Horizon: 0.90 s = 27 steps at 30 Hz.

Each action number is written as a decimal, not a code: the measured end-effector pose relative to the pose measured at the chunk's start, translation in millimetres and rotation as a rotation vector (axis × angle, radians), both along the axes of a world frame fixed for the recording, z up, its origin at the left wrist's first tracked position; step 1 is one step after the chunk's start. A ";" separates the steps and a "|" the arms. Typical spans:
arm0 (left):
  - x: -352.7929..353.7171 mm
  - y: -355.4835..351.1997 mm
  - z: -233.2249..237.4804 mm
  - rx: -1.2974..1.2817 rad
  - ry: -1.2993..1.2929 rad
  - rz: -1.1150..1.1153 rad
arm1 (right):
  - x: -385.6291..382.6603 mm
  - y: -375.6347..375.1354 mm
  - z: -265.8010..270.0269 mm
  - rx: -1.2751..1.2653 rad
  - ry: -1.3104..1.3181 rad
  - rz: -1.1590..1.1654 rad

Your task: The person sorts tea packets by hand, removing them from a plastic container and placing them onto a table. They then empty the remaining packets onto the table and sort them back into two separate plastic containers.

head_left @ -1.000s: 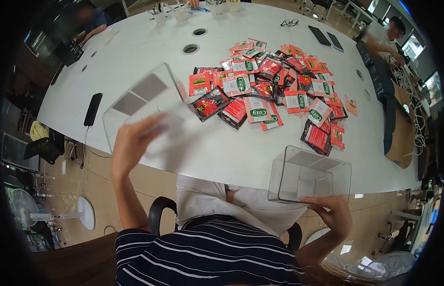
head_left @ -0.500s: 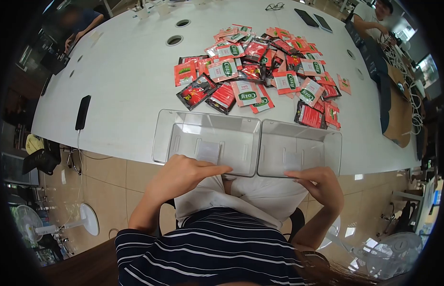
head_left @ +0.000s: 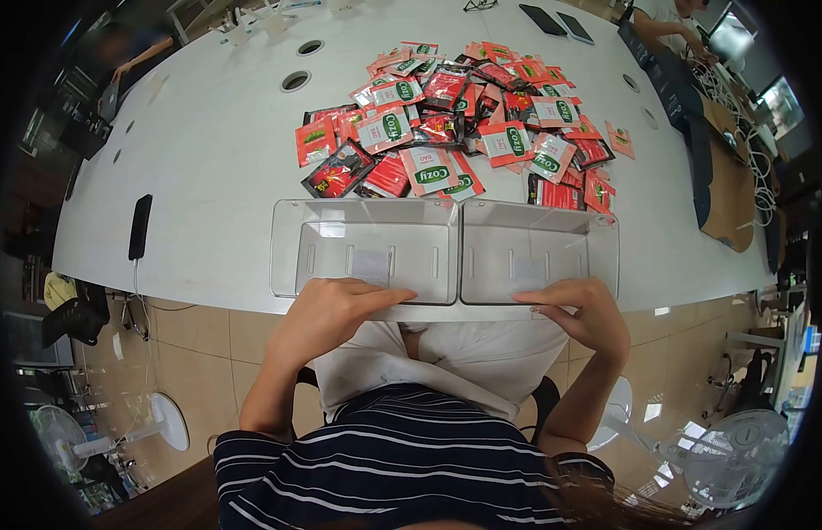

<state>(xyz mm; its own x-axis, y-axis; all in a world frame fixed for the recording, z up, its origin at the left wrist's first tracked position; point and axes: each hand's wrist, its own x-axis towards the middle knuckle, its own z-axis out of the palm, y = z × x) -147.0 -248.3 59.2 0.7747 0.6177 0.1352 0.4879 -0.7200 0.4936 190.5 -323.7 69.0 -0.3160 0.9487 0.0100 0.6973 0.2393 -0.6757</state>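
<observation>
Two clear plastic bins stand side by side at the table's near edge, a left bin (head_left: 417, 258) and a right bin (head_left: 557, 252), both with nothing but a pale patch visible at the bottom. My left hand (head_left: 336, 309) touches the left bin's near rim, index finger stretched along it and the other fingers partly hidden. At the right bin's near rim is my right hand (head_left: 589, 311), index finger extended and thumb apart below. Beyond the bins lies a loose heap of small flat sachets, some pink and white marked "Cozy" (head_left: 430, 170), others red and black (head_left: 340, 168).
A black phone (head_left: 140, 227) with a cable lies at left on the white table (head_left: 208, 177). Two more phones (head_left: 557, 25) and glasses (head_left: 480, 4) are at the back. At right are an open cardboard box (head_left: 729, 185) and white cables (head_left: 760, 168). Other people sit at the far sides.
Both bins have slid forward, away from my body, nearer the sachet heap, and more of the table edge shows in front. My hands moved along with them. The view has shifted slightly.
</observation>
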 end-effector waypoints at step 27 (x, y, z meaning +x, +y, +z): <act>-12.8 -42.5 124.2 0.841 -1.041 -0.173 | 130.2 57.5 -22.1 0.307 0.131 -0.619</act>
